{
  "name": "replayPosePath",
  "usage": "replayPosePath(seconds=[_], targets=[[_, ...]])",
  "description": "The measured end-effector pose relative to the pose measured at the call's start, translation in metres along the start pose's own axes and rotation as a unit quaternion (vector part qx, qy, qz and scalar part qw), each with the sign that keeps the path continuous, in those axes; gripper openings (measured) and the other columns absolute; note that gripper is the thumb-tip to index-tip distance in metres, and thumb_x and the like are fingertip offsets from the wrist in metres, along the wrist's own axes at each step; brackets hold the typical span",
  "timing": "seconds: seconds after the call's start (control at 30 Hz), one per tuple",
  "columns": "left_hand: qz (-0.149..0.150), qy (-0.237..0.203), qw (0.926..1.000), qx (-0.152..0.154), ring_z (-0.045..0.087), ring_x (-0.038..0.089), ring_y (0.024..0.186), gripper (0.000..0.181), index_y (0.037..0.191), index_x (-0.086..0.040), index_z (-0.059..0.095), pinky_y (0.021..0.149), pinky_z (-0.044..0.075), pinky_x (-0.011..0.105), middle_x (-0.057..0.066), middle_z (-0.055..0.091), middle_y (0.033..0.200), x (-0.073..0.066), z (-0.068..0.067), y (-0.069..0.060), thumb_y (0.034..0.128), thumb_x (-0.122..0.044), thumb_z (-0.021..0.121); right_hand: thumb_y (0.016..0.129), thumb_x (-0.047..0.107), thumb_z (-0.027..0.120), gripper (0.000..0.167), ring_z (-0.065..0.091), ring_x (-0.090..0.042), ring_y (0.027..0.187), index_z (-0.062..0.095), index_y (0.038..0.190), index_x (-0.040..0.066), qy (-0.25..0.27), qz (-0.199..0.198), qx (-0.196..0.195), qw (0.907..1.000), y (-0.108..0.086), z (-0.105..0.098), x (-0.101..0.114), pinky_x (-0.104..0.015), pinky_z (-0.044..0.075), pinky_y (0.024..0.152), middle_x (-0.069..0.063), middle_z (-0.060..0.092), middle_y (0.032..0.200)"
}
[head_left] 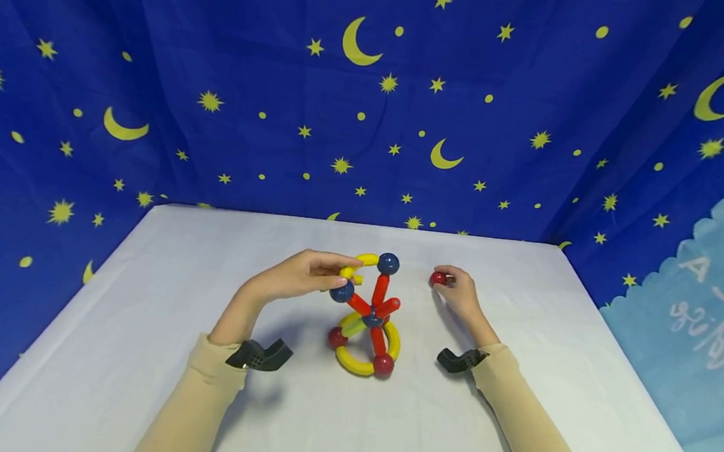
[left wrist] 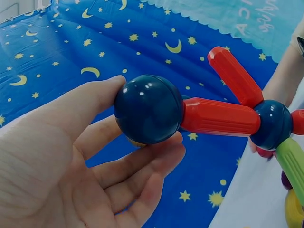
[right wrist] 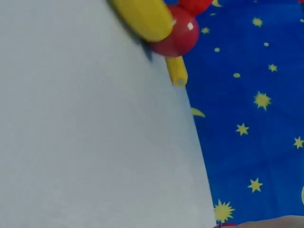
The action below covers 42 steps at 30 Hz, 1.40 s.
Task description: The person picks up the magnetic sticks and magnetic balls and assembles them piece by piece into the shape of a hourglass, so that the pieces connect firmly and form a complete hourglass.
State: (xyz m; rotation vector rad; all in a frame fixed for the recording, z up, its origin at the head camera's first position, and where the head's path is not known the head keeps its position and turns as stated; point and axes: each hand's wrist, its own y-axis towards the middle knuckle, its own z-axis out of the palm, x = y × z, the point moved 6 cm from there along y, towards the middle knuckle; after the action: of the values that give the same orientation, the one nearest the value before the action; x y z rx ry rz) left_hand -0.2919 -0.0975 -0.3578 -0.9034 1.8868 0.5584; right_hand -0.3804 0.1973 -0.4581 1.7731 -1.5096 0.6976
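Note:
A magnetic rod-and-ball construction stands on the white table, with a ring of yellow curved rods (head_left: 355, 365) and red balls (head_left: 383, 366) at its base. Red rods (head_left: 381, 289) branch from a central blue ball (left wrist: 272, 124), and a light green rod (left wrist: 293, 161) slants down from it. My left hand (head_left: 293, 274) pinches the upper left blue ball (left wrist: 148, 109) between thumb and fingers, beside a yellow curved rod (head_left: 368, 259) leading to another blue ball (head_left: 388, 263). To the right, apart from the construction, my right hand (head_left: 459, 292) holds a loose red ball (head_left: 438, 279) in its fingertips.
The white-covered table (head_left: 487, 423) ends at a dark blue curtain (head_left: 258, 88) patterned with yellow moons and stars. A light blue lettered cloth (head_left: 712, 285) hangs at the right. Each wrist carries a black camera mount (head_left: 260, 355).

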Motion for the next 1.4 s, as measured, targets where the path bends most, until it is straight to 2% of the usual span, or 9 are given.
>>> replayPosePath(seconds=[0.2,0.4,0.6,0.73,0.83,0.97,1.07,1.2,1.4], targets=[[0.003,-0.006,1.0000,0.001,0.058,0.021,0.100,0.043,0.136,-0.012,0.053,0.084,0.051,0.032,0.014,0.064,0.122,0.001,0.001,0.002,0.0946,-0.021,0.059,0.080,0.003,0.069,0.034,0.062,-0.037,0.097,0.061,0.112,-0.007,-0.009,-0.009,-0.019,0.9997,-0.003,-0.003,0.007,-0.043,0.052,0.085,-0.027,0.063,0.111],[0.013,-0.015,0.9998,0.007,0.060,0.021,0.106,0.043,0.136,-0.012,0.052,0.091,0.052,0.034,0.013,0.064,0.123,-0.001,0.000,0.000,0.0939,-0.019,0.060,0.081,0.004,0.070,0.037,0.063,-0.026,0.093,0.061,0.115,-0.006,0.065,-0.034,-0.022,0.9970,-0.016,-0.017,0.055,-0.022,0.053,0.077,-0.024,0.063,0.112],[0.023,-0.015,0.9996,0.009,0.062,0.022,0.100,0.046,0.138,-0.010,0.048,0.089,0.052,0.035,0.016,0.063,0.121,-0.003,0.000,-0.001,0.0936,-0.017,0.060,0.080,0.002,0.070,0.035,0.060,-0.007,0.090,0.060,0.113,-0.006,0.177,-0.085,0.071,0.9781,-0.046,-0.027,0.115,-0.017,0.053,0.077,-0.005,0.061,0.106],[0.025,-0.019,0.9995,0.012,0.061,0.021,0.093,0.047,0.137,-0.010,0.048,0.087,0.052,0.034,0.017,0.064,0.115,-0.002,0.001,-0.001,0.0923,-0.014,0.061,0.079,0.001,0.071,0.030,0.061,-0.010,0.090,0.061,0.107,-0.006,0.195,-0.146,0.143,0.9593,-0.068,-0.024,0.146,-0.022,0.054,0.081,0.004,0.060,0.100],[0.028,-0.024,0.9992,0.016,0.062,0.022,0.089,0.047,0.137,-0.010,0.048,0.085,0.052,0.033,0.016,0.064,0.110,-0.003,0.002,-0.001,0.0916,-0.014,0.062,0.078,-0.002,0.072,0.029,0.060,-0.011,0.092,0.062,0.104,-0.007,0.190,-0.195,0.172,0.9468,-0.078,-0.019,0.159,-0.023,0.054,0.083,0.001,0.059,0.098],[0.034,-0.024,0.9989,0.022,0.062,0.022,0.083,0.049,0.136,-0.010,0.047,0.081,0.051,0.034,0.015,0.065,0.103,-0.002,0.002,-0.001,0.0907,-0.015,0.064,0.078,-0.003,0.073,0.030,0.060,-0.010,0.093,0.062,0.105,-0.007,0.181,-0.220,0.190,0.9396,-0.083,-0.012,0.165,-0.023,0.053,0.085,-0.008,0.059,0.101],[0.036,-0.022,0.9988,0.025,0.061,0.022,0.081,0.049,0.136,-0.010,0.047,0.080,0.051,0.034,0.014,0.064,0.099,-0.002,0.003,-0.001,0.0905,-0.016,0.064,0.078,0.000,0.073,0.033,0.060,-0.010,0.092,0.062,0.108,-0.003,0.170,-0.214,0.198,0.9415,-0.082,-0.009,0.163,-0.023,0.053,0.084,-0.015,0.059,0.104],[0.034,-0.019,0.9989,0.024,0.061,0.022,0.081,0.049,0.136,-0.009,0.047,0.080,0.051,0.034,0.014,0.064,0.099,-0.003,0.003,-0.002,0.0902,-0.017,0.065,0.080,0.007,0.074,0.036,0.059,-0.010,0.096,0.061,0.113,-0.001,0.159,-0.207,0.199,0.9447,-0.078,-0.011,0.157,-0.023,0.052,0.086,-0.009,0.059,0.108],[0.029,-0.010,0.9993,0.021,0.061,0.021,0.082,0.049,0.136,-0.010,0.047,0.082,0.052,0.037,0.014,0.064,0.100,-0.002,0.003,-0.001,0.0901,-0.017,0.065,0.091,0.009,0.059,0.033,0.061,-0.015,0.096,0.055,0.119,-0.008,0.206,-0.127,0.161,0.9569,-0.052,-0.009,0.128,-0.023,0.052,0.084,-0.001,0.062,0.108]])
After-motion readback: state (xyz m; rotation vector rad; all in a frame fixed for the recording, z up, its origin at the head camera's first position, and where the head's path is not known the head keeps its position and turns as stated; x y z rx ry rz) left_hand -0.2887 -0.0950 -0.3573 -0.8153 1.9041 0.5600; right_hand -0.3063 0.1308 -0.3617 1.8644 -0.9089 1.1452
